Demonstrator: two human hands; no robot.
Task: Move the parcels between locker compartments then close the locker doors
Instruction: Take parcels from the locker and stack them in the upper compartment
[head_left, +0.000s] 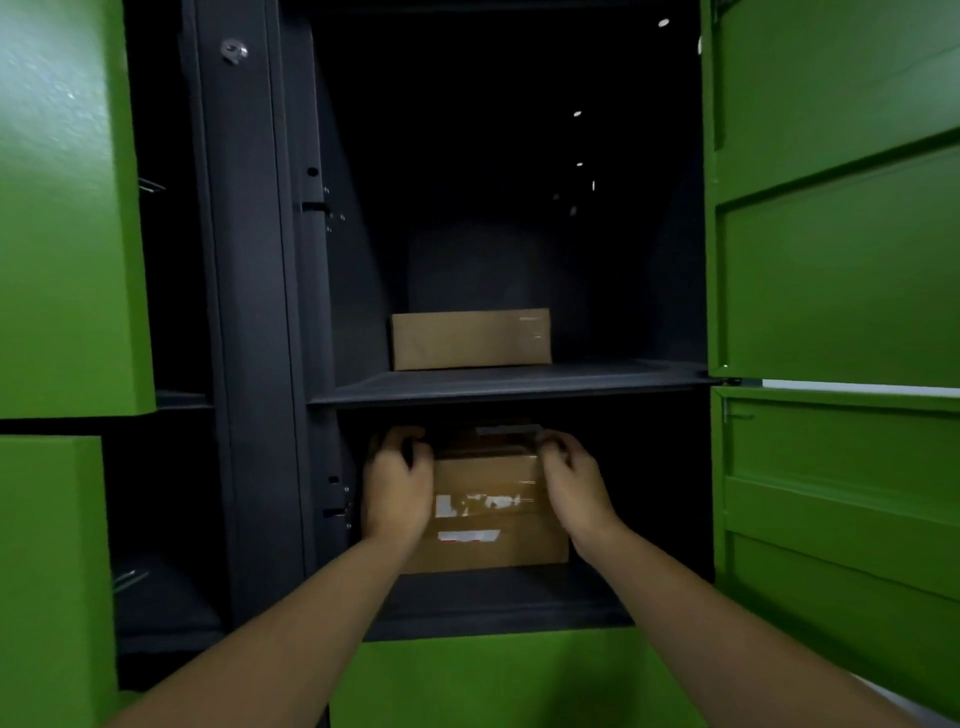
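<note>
A brown cardboard parcel (485, 512) with white label scraps and clear tape lies in the lower open compartment. My left hand (397, 483) grips its left side and my right hand (574, 486) grips its right side, fingers curled over the far top edge. Something darker sits behind or on top of it, too dim to tell. A second plain brown parcel (470, 339) rests on the shelf (519, 387) of the taller upper compartment, towards the back.
Green locker doors stand open on the right, upper door (836, 197) and lower door (841, 519). More green doors (62, 208) hang at the left beside a dark column of compartments. A closed green door (493, 680) lies below the lower compartment.
</note>
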